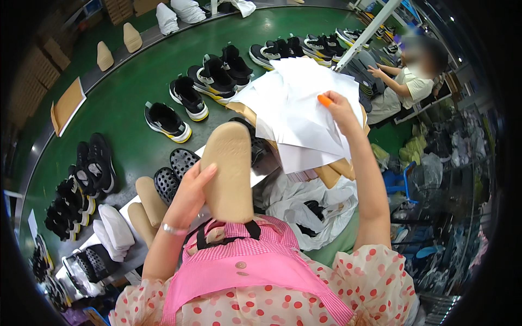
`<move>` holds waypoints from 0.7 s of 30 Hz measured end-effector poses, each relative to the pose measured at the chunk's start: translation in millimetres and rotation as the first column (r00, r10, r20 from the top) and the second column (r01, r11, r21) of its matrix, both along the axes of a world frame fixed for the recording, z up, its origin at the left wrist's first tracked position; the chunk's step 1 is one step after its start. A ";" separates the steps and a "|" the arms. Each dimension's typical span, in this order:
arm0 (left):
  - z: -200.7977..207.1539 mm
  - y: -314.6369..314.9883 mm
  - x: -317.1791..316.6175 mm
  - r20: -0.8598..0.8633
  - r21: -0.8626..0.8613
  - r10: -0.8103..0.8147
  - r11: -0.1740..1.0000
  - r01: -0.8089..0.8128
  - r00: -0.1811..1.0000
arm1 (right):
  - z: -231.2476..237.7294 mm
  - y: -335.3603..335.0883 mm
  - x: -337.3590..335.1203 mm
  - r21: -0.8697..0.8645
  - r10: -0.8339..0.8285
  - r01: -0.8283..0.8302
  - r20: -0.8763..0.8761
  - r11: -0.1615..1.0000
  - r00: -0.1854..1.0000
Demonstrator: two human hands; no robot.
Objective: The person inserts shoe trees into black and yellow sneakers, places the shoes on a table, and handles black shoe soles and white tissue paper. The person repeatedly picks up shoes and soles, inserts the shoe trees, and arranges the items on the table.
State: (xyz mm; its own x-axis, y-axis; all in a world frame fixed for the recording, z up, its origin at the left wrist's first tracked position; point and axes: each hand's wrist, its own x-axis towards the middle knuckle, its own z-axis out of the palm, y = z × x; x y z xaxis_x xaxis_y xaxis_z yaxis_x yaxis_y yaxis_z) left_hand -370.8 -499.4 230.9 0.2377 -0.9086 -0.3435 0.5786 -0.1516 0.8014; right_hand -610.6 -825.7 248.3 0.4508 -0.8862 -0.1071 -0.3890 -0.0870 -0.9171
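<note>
My left hand grips a beige foot-shaped shoe form by its left edge, thumb across its face, in front of my pink checked apron. My right hand reaches over a fanned pile of white paper sheets, with an orange cover on one digit. Its fingers are curled together on the paper; whether a sheet is pinched there does not show. Brown paper peeks out below the pile. Black perforated clogs lie beside my left hand, and more beige forms rest left of it.
Black-and-white sneakers stand in rows on the green conveyor belt. White wrapped bundles sit at left. A white plastic bag with dark items lies below the papers. A co-worker sits at far right beyond a white post.
</note>
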 end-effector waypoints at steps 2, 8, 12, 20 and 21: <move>-13.6 -34.0 -5.6 0.035 -0.027 -0.090 0.995 0.091 0.995 | 52.4 22.6 17.2 0.062 0.114 -0.124 0.147 0.990 0.983; -29.2 -83.8 -29.9 0.189 -0.151 -0.090 0.981 0.120 0.978 | 72.4 138.9 56.5 -0.099 0.410 -0.398 0.232 0.912 0.882; -31.9 -61.4 -26.6 0.471 -0.189 -0.027 0.973 0.131 0.882 | 44.0 194.4 62.0 -0.464 0.616 -0.559 -0.038 0.687 0.787; -49.5 -23.4 -6.9 0.606 -0.155 0.140 0.986 -0.055 0.783 | 26.1 193.5 110.4 -0.843 0.244 -0.362 -0.284 0.397 0.927; -49.8 -19.3 -5.6 0.610 -0.159 0.148 0.985 -0.063 0.778 | 21.0 196.3 117.6 -0.849 0.178 -0.369 -0.324 0.379 0.929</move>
